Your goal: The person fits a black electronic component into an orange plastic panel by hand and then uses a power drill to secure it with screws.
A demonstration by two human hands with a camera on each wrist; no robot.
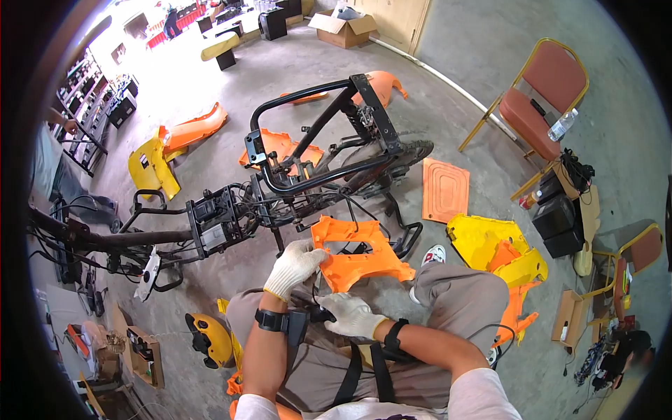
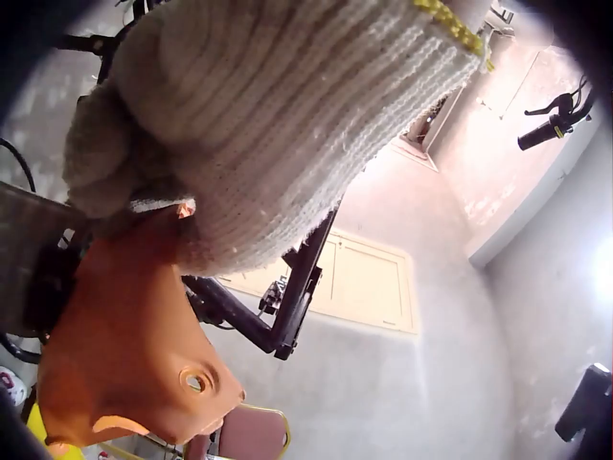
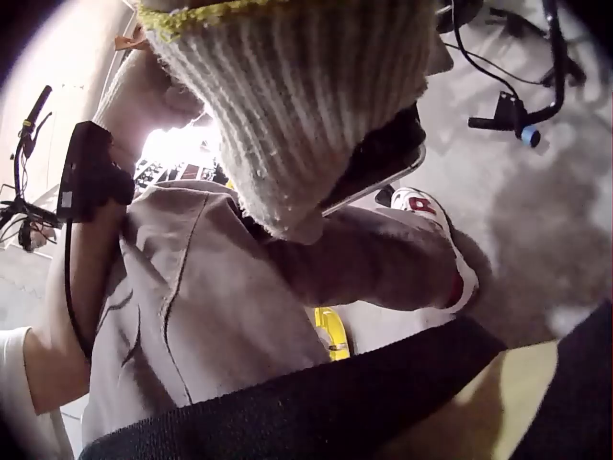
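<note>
I sit on the floor beside a stripped scooter frame [image 1: 308, 175]. My gloved left hand [image 1: 297, 264] grips the near left edge of an orange plastic body panel [image 1: 360, 255], which lies against my knee and the frame. In the left wrist view the glove [image 2: 268, 125] curls over the panel [image 2: 124, 355]. My gloved right hand [image 1: 350, 315] rests over my lap and holds a dark, flat object [image 1: 320, 311]. That object shows as a black slab [image 3: 378, 163] under the glove [image 3: 306, 105] in the right wrist view; I cannot tell what it is.
Yellow body panels [image 1: 490, 245] and a flat orange plate [image 1: 444, 189] lie to my right. A red chair [image 1: 542, 98] and black boxes [image 1: 556, 217] stand beyond them. More orange and yellow panels [image 1: 168, 150] lie at far left, and a yellow part [image 1: 210, 339] lies by my left hip.
</note>
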